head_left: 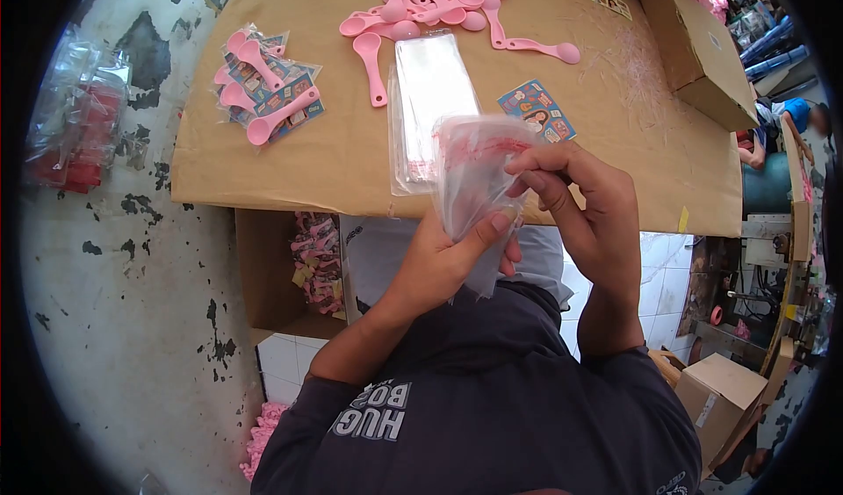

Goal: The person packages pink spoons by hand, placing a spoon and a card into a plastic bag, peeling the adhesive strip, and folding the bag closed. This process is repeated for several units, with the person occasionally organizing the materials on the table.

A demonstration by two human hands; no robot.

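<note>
Gripping a clear bag (470, 179), left hand (443, 262) and right hand (584, 201); packets (255, 80) hold spoons (283, 117).

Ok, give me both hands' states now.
Left hand: closed on the clear plastic bag.
Right hand: pinching the same bag's edge.

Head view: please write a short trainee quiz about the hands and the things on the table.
1. True or false: the left hand and the right hand both hold the thin clear plastic bag.
2. The loose pink plastic spoons lie: A on the brown paper-covered table; B in a metal tray; C in a blue bucket.
3. Fill in: in the picture, the colourful printed card lies ___ of the flat stack of clear bags.
Key: 1 true; 2 A; 3 right.
</note>
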